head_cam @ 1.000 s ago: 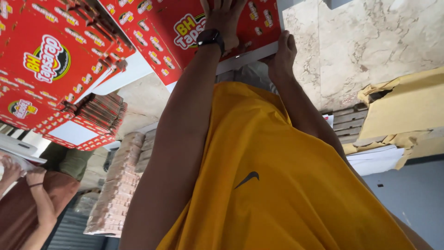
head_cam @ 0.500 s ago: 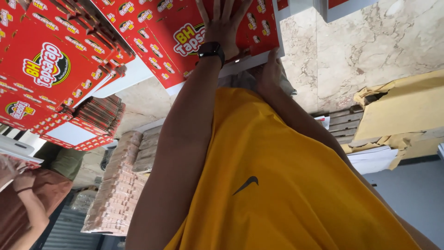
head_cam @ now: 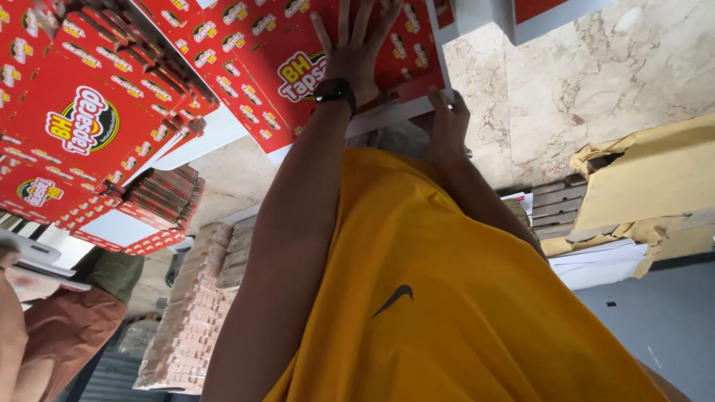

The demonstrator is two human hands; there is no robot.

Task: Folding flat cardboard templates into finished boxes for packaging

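Left hand [head_cam: 356, 46] (black watch [head_cam: 334, 90] on its wrist) spread flat on the red box [head_cam: 298, 52], right hand [head_cam: 447, 123] gripping its near white edge.

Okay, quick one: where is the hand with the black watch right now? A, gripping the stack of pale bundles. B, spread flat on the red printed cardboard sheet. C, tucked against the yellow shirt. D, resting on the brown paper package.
B: the left hand, black watch on its wrist, lies with fingers spread on the red cardboard sheet.
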